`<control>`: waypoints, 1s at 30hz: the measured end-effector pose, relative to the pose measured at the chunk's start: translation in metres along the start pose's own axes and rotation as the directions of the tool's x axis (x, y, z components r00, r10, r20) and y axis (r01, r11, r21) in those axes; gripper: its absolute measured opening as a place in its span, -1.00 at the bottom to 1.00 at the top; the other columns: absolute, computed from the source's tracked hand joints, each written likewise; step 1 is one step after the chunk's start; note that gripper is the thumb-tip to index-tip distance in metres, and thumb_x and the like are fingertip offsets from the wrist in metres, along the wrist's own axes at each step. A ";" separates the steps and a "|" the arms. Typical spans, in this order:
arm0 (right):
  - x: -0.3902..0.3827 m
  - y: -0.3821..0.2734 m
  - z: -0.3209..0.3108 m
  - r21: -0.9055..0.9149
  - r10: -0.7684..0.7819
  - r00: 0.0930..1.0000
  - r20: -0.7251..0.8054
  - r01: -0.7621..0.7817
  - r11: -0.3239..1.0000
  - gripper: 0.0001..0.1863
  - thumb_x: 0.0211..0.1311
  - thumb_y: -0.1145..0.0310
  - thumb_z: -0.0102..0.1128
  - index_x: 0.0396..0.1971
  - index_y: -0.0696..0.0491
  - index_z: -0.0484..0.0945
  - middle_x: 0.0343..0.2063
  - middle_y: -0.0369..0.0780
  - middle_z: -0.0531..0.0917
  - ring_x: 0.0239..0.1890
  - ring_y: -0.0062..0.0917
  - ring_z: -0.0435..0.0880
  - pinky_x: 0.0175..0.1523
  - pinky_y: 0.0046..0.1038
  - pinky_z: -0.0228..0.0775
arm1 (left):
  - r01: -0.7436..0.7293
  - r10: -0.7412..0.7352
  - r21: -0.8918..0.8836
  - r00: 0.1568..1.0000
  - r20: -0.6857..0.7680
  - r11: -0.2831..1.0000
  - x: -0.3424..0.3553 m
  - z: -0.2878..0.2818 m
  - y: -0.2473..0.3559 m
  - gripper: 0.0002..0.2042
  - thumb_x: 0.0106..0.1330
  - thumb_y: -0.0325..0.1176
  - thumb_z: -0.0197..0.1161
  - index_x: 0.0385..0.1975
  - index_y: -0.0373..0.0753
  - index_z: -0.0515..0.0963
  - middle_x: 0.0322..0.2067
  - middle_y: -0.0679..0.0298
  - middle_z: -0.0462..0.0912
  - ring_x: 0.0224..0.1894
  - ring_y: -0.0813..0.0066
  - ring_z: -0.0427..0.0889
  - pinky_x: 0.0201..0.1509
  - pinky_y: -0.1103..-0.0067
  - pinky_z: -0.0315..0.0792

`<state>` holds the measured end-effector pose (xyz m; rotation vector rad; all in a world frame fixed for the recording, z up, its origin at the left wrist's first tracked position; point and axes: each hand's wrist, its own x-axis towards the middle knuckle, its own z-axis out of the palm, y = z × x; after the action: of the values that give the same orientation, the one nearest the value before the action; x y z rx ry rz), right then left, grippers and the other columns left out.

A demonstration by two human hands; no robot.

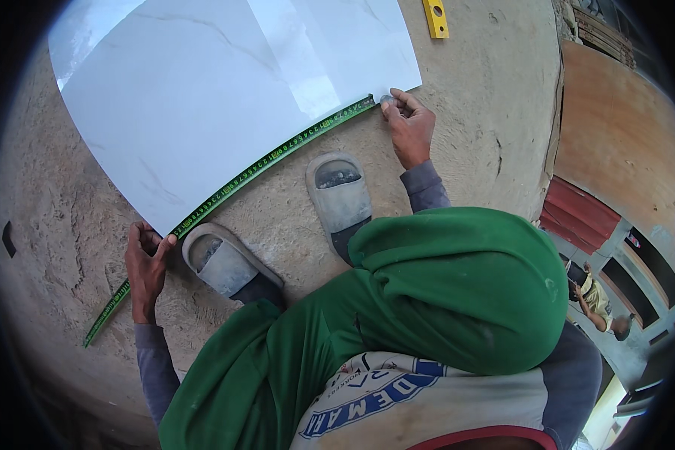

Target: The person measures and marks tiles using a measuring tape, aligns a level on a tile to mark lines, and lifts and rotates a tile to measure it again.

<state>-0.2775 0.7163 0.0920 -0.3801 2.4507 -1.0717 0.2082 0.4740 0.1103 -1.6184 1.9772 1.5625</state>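
A large glossy white tile with faint grey veins lies on the rough ground. Along its near edge stretches a green measuring tape blade with black markings. My left hand pinches the blade at the tile's left near corner, thumb on top. Past that hand, a length of the blade runs down to the lower left. At the tile's right near corner, just beyond the blade's other end, my right hand is closed on a small grey piece between thumb and fingers. Its exact kind is too small to tell.
My sandalled feet stand close to the tile's near edge; one sandal is near the tape. A yellow level lies beyond the tile. On the right are a brown board, a red sheet and another person farther off.
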 end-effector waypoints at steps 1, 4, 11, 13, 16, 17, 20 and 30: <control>0.001 0.002 0.000 0.000 0.000 1.000 -0.002 0.000 1.000 -0.67 0.37 0.46 0.39 0.04 0.32 0.73 -0.28 -0.25 0.76 -0.31 -0.67 0.69 -0.13 -0.60 0.58 | -0.004 0.004 0.003 1.000 0.000 1.000 0.001 0.000 -0.002 -0.52 0.36 -0.16 0.57 0.02 -0.36 0.50 -0.45 0.41 0.51 -0.40 0.65 0.44 -0.28 0.60 0.38; 0.002 0.006 -0.001 0.054 -0.021 1.000 -0.011 0.022 0.998 -0.73 0.30 0.43 0.41 -0.11 0.30 0.77 -0.42 -0.30 0.74 -0.39 -0.71 0.63 -0.25 -0.58 0.50 | -0.016 0.016 0.013 1.000 0.001 1.000 0.002 0.001 -0.001 -0.52 0.37 -0.16 0.57 0.02 -0.36 0.50 -0.46 0.42 0.50 -0.40 0.65 0.43 -0.27 0.61 0.38; -0.001 -0.013 0.005 0.145 0.056 0.998 0.024 -0.059 0.988 -0.81 0.34 0.43 0.38 -0.23 0.28 0.76 -0.41 -0.28 0.75 -0.38 -0.71 0.65 -0.24 -0.60 0.52 | -0.019 0.019 0.059 1.000 0.005 0.998 0.002 -0.002 0.002 -0.51 0.35 -0.13 0.58 0.01 -0.36 0.51 -0.47 0.44 0.49 -0.40 0.66 0.41 -0.27 0.61 0.37; -0.002 -0.014 0.006 0.178 0.054 0.998 0.016 -0.056 0.982 -0.82 0.36 0.43 0.37 -0.26 0.28 0.75 -0.42 -0.28 0.75 -0.38 -0.70 0.66 -0.24 -0.60 0.52 | -0.011 0.011 0.033 1.000 0.007 0.999 0.002 0.000 -0.001 -0.50 0.35 -0.13 0.58 0.01 -0.36 0.51 -0.48 0.44 0.49 -0.41 0.66 0.41 -0.28 0.61 0.36; -0.001 -0.013 0.005 0.314 0.084 0.996 0.004 -0.081 0.946 -0.83 0.37 0.44 0.37 -0.30 0.27 0.74 -0.42 -0.28 0.74 -0.38 -0.69 0.66 -0.24 -0.61 0.53 | -0.015 0.015 0.004 1.000 0.002 1.000 0.002 0.000 0.000 -0.51 0.35 -0.12 0.58 0.00 -0.35 0.51 -0.48 0.45 0.49 -0.41 0.66 0.40 -0.28 0.62 0.35; -0.001 -0.013 0.003 0.287 0.085 0.996 0.016 -0.086 0.954 -0.83 0.37 0.43 0.37 -0.31 0.26 0.73 -0.44 -0.27 0.74 -0.38 -0.70 0.67 -0.24 -0.62 0.52 | -0.026 0.026 -0.002 1.000 -0.004 1.000 0.002 0.000 0.000 -0.51 0.36 -0.11 0.58 -0.01 -0.35 0.52 -0.48 0.45 0.48 -0.41 0.66 0.40 -0.29 0.62 0.35; 0.000 -0.011 -0.003 0.175 0.058 0.997 0.043 -0.065 0.982 -0.81 0.35 0.41 0.39 -0.30 0.27 0.74 -0.45 -0.24 0.76 -0.37 -0.69 0.68 -0.24 -0.61 0.51 | -0.027 0.027 0.023 1.000 0.001 0.999 0.002 -0.001 -0.001 -0.52 0.36 -0.11 0.57 -0.02 -0.34 0.52 -0.48 0.46 0.48 -0.41 0.66 0.40 -0.29 0.62 0.35; 0.003 -0.017 -0.003 -0.189 -0.054 0.991 0.126 0.078 0.979 -0.64 0.33 0.26 0.40 -0.15 0.31 0.81 -0.34 -0.07 0.85 -0.27 -0.48 0.79 -0.09 -0.42 0.59 | -0.044 0.045 0.060 0.999 -0.013 0.997 0.005 0.000 0.002 -0.51 0.34 -0.08 0.59 -0.05 -0.34 0.52 -0.48 0.42 0.52 -0.42 0.65 0.44 -0.30 0.59 0.38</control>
<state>-0.2801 0.7061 0.1059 -0.5742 2.4549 -0.8123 0.2048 0.4712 0.1083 -1.5787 2.0603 1.4956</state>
